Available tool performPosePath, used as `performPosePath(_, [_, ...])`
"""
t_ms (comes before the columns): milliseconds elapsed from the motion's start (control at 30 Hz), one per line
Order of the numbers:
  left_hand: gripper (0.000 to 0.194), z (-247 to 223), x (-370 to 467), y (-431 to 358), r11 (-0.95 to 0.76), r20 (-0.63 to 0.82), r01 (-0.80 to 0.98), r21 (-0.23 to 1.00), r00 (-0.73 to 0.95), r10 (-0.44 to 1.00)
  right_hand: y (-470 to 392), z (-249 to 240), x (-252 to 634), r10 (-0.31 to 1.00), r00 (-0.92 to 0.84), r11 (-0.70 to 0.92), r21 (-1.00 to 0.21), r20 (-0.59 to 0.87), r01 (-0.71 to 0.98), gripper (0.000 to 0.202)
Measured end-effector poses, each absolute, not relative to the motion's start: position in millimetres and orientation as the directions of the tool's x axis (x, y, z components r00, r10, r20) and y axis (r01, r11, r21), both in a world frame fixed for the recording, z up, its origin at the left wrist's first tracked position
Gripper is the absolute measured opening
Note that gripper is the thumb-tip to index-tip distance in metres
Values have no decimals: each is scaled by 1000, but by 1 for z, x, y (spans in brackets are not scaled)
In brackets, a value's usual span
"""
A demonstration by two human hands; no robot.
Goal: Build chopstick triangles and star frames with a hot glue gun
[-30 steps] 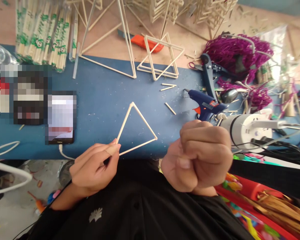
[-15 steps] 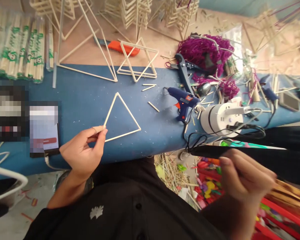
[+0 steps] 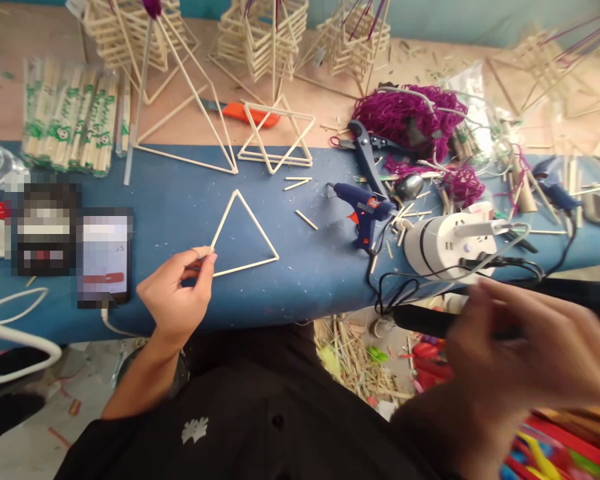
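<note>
My left hand (image 3: 180,287) pinches the lower left part of a triangle of thin wooden sticks (image 3: 253,223) between thumb and forefinger. The triangle lies on the blue tabletop (image 3: 260,300). My right hand (image 3: 525,347), smeared by motion, is at the lower right beyond the table's near edge, just below a white round power socket (image 3: 450,245); what its fingers do is unclear. A blue hot glue gun (image 3: 364,210) lies between the triangle and the socket. Behind the triangle sits a star-shaped stick frame (image 3: 275,161).
An orange utility knife (image 3: 250,114), purple yarn (image 3: 410,117) and stacked stick structures (image 3: 260,40) lie at the back. Packs of chopsticks (image 3: 73,123) and a phone (image 3: 104,257) are on the left. Black cables (image 3: 395,293) trail over the near edge.
The view has shifted slightly, with the table contents at the left moving rightward. My right hand has moved rightward near the socket. My left hand still holds the triangle.
</note>
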State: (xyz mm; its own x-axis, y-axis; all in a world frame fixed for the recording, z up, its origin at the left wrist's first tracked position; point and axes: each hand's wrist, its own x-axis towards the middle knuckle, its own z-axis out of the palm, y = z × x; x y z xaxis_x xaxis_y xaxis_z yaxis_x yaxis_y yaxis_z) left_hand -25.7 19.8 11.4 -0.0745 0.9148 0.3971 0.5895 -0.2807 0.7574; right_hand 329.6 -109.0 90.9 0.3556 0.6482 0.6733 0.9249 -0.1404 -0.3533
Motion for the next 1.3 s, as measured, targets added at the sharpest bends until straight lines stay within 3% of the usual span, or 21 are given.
performPosePath(100, [13,11,-29,23,-273,423,629,728,-99,901,-49,91,280,767,-11,188,-208,641,960,29])
performPosePath(133, [15,11,-30,24,-261,424,636,726,-116,898,-25,91,267,834,-37,197,-235,550,952,23])
performPosePath(233, [18,13,-34,21,-232,429,647,726,-163,888,49,90,231,972,-48,93,-191,230,977,33])
performPosePath(300, [19,14,-37,16,-223,441,652,725,-191,877,95,88,213,998,-2,11,-152,59,988,42])
performPosePath(467, [19,12,-48,2,-198,456,671,715,-232,859,163,73,195,994,79,-87,-118,-72,989,41])
performPosePath(600, [16,10,-60,-2,-200,452,663,721,-232,861,161,67,199,993,122,-122,-114,-7,986,37])
performPosePath(733, [9,13,-69,-2,-251,523,751,610,-144,840,116,73,206,970,136,-110,-138,201,984,25])
performPosePath(900, [19,19,-77,-5,-329,601,819,470,-24,799,34,67,205,874,-92,210,-200,478,957,12])
performPosePath(1033, [43,28,-86,-10,-345,637,906,244,119,762,-8,52,196,886,-191,330,-284,423,900,2])
performPosePath(1133, [53,37,-83,-10,-370,643,921,122,210,736,-24,49,198,897,-225,371,-367,381,853,24])
performPosePath(1200, [48,40,-72,-8,-470,629,871,144,286,723,-29,49,210,869,-188,383,-381,457,841,35])
performPosePath(1300, [39,40,-48,-3,-636,598,747,197,422,681,-32,44,242,694,30,308,-335,719,891,20])
